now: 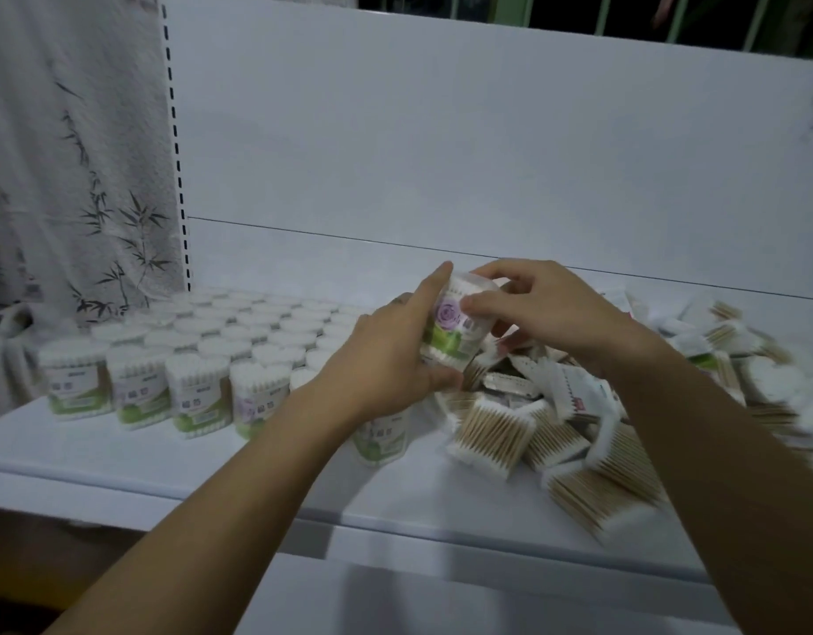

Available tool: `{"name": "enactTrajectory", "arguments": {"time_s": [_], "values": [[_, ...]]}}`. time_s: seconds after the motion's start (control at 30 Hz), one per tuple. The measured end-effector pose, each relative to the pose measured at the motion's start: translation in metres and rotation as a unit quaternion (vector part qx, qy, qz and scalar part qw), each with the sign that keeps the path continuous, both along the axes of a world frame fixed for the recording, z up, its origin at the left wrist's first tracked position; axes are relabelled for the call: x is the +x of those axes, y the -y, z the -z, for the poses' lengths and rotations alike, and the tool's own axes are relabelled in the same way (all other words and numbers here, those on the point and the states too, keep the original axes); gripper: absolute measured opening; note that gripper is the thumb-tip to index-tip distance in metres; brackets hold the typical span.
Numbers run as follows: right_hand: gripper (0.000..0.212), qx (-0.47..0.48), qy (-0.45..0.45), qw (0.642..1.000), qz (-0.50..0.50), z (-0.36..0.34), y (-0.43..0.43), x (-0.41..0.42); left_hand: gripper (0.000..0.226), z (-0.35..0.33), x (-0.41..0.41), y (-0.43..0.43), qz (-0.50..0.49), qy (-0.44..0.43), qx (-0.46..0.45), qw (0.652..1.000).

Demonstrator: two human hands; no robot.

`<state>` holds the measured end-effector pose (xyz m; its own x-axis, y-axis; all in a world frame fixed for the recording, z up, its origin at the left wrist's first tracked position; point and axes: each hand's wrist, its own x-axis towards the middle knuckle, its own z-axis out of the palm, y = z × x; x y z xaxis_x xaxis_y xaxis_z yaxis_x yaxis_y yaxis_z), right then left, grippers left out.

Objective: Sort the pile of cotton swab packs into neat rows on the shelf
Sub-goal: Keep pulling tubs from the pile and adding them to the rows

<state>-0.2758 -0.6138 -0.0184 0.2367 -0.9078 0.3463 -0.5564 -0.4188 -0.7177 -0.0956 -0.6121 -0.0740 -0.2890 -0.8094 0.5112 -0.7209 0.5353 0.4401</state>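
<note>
Transfer from heap to row looks like the step in hand: one round clear tub (455,323) of cotton swabs is held at the centre of the frame, just above the left edge of the pile (578,405). The left hand (395,359) grips its lower side, thumb up along the wall and fingers curled under. The right hand (546,309) pinches the tub's upper rim between thumb and fingertips.

The rows (203,350) fill the middle left of the frame, standing upright on the white shelf (120,456), labels facing forward. One lone tub (381,440) stands partly hidden under the left forearm, at the right end of the front row.

The next move probably calls for carrying the held tub leftward, turning its label to the front and setting it upright against a row's open end without knocking its neighbours.

Each tub is packed with swabs on end, white tips showing at the top. The pile at centre right holds mainly flat packs (491,433) of wooden-stemmed swabs, lying tilted over one another; its far right is blurred.

A curtain (74,176) with a bamboo print hangs at upper left.
</note>
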Motion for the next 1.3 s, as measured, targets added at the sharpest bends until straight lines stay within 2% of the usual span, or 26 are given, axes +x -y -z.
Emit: {"name": "enactTrajectory", "arguments": {"time_s": [0.07,0.13,0.23,0.4,0.5,0.63,0.8,0.9,0.97,1.0,1.03,1.1,1.13,1.3], "values": [[0.023,-0.016,-0.025,0.999,-0.017,-0.001,-0.005,-0.002,0.118,-0.001,-0.001,-0.001,0.039,-0.067,0.013,0.997],[0.037,-0.031,-0.064,0.996,-0.052,0.000,-0.008,-0.002,0.119,-0.003,-0.001,0.000,0.062,-0.100,-0.002,0.993],[0.078,-0.083,-0.130,0.987,-0.055,0.007,-0.009,-0.002,0.104,-0.004,0.002,0.001,0.062,-0.093,-0.042,0.993],[0.113,-0.126,-0.199,0.971,-0.043,0.026,-0.004,0.003,0.099,0.001,0.010,0.002,0.048,-0.094,-0.024,0.994],[0.099,-0.184,-0.230,0.956,0.004,0.036,-0.001,0.008,0.097,0.000,0.013,0.001,0.039,-0.076,-0.006,0.996],[0.084,-0.213,-0.250,0.944,0.027,0.037,-0.002,0.011,0.089,-0.004,0.016,-0.003,0.043,-0.057,0.027,0.997],[0.087,-0.257,-0.323,0.910,0.021,0.039,-0.002,0.009,0.044,-0.010,0.019,-0.007,0.037,-0.112,0.038,0.992],[0.102,-0.268,-0.354,0.893,0.069,0.040,0.001,0.013,0.039,-0.014,0.015,-0.003,0.006,-0.125,0.006,0.992],[0.113,-0.209,-0.340,0.909,0.123,0.043,0.008,0.011,0.044,-0.014,0.010,0.000,-0.005,-0.115,-0.014,0.993],[0.111,-0.167,-0.337,0.915,0.146,0.045,0.014,0.007,0.046,-0.013,0.008,0.001,-0.013,-0.103,-0.023,0.994],[0.100,-0.127,-0.350,0.916,0.150,0.049,0.018,0.004,0.047,-0.011,0.007,0.003,-0.022,-0.092,-0.028,0.995],[0.062,-0.062,-0.421,0.900,0.096,0.057,0.025,0.000,0.046,-0.008,0.005,0.007,-0.036,-0.080,-0.028,0.996],[0.052,-0.033,-0.453,0.889,0.057,0.061,0.026,0.001,0.044,-0.006,0.004,0.010,-0.040,-0.076,-0.026,0.996],[0.051,0.059,-0.507,0.859,-0.035,0.069,0.034,0.012,0.041,-0.003,-0.002,0.022,-0.063,-0.009,-0.027,0.998]]}}
